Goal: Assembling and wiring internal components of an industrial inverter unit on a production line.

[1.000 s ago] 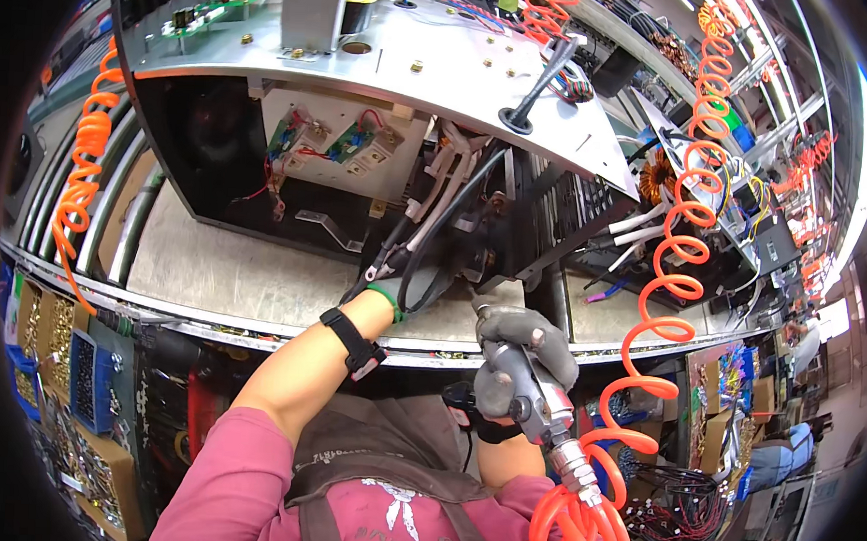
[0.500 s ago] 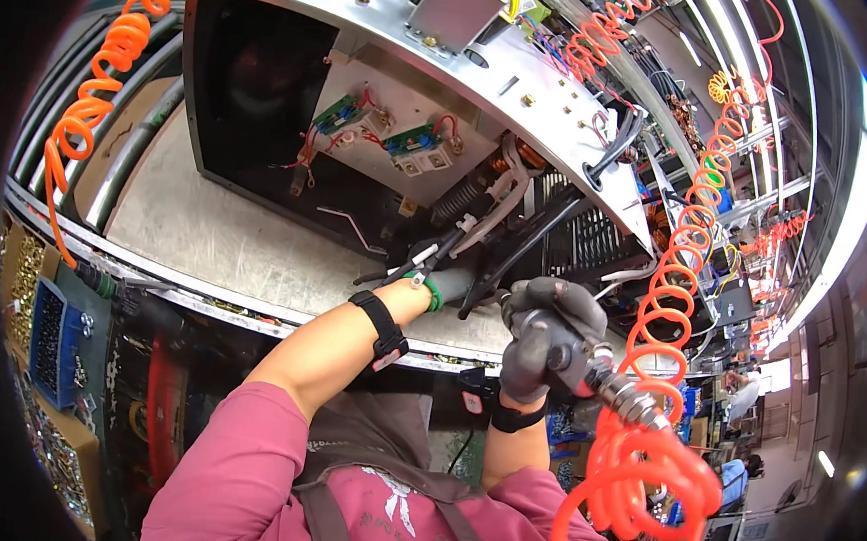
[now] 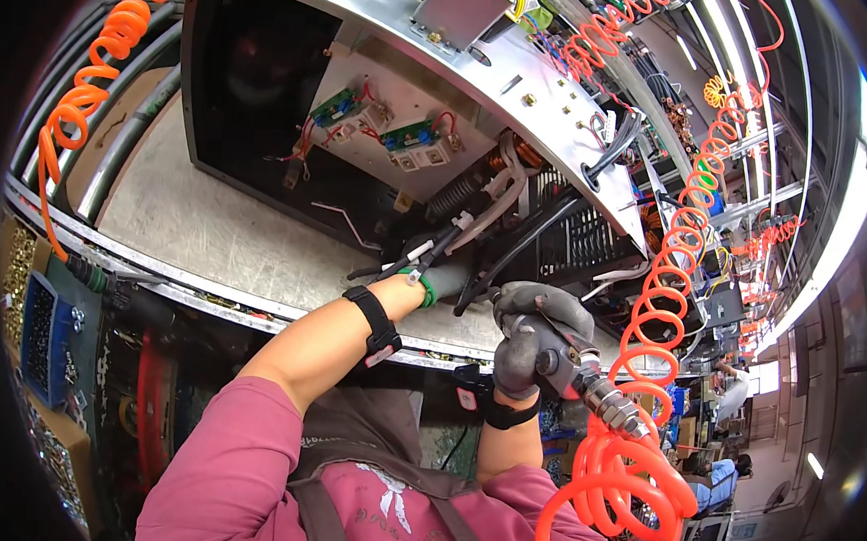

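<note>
1. Right hand [image 3: 532, 338], gloved grey, fingers wrapped tight round the pneumatic screwdriver [image 3: 569, 368]; tool's long axis runs approx 10 o'clock to 4 o'clock, nose up-left toward the chassis, tail down-right into the orange coiled air hose [image 3: 628, 463].
2. Left hand [image 3: 433, 275] sits at approx 10 o'clock from the right hand, just beside it; it's pushed in among the black cables [image 3: 512, 250] at the lower edge of the open metal chassis [image 3: 431, 96]; that's the hand nearer the work.
3. Left fingers: mostly buried behind cables; look curled on sth. slim and pale, but can't tell what, nor how firmly; only the green glove cuff and black wrist strap [image 3: 378, 321] show clearly.
4. Key relation: driver nose points at approx 10 o'clock, straight toward the left hand's spot; bit tip hidden behind the right glove, so gap between tip and fastener can't be read.
5. Chassis stands on the grey desk [image 3: 213, 232], tilted open; green circuit boards [image 3: 410, 134] inside at approx 12 o'clock from the hands, well apart.
6. Hard to make out: any screw or terminal under the cables; fisheye bends the chassis edge.
</note>
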{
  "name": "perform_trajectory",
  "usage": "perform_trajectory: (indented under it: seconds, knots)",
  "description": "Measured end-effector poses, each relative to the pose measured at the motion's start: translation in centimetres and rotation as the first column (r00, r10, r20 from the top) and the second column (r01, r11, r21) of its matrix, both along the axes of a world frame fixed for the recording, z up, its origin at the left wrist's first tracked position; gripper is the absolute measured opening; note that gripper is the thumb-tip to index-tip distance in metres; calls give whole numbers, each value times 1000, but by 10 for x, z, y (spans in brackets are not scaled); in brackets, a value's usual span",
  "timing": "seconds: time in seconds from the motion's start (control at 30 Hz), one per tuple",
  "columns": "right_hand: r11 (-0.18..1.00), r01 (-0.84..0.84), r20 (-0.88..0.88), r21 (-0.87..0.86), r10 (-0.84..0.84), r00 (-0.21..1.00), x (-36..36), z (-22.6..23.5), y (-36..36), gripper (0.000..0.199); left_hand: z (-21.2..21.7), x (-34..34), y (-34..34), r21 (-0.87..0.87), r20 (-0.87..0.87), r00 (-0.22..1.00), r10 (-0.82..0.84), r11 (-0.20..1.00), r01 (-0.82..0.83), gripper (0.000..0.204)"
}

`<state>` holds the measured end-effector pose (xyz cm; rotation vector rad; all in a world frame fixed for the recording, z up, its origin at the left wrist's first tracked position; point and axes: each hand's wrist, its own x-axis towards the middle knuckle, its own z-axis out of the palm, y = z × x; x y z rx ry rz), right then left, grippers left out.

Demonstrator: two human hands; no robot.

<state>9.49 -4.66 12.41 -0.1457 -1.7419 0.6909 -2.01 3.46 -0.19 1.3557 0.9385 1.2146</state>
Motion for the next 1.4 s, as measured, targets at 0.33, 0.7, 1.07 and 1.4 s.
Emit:
perform_trajectory:
  seconds: [0.33,0.7,1.07,1.4]
  knots:
    - [997,-67,8,46,67,998,2,-7,4,34,2,-1,-5,0,-41,999,25,1000,-25,37]
    - [983,131,-263,-131,-161,951,25,21,-28,46,13,-10,-40,59,-131,978,163,986,-156,37]
    - [302,-253,-349,-919,-327,878,174,-99,-71,27,43,13,-101,37,-309,889,340,938,-345,37]
    - [-628,22,68,-778,-50,996,141,-205,-83,21,119,-55,-266,443,-482,550,682,731,-518,75]
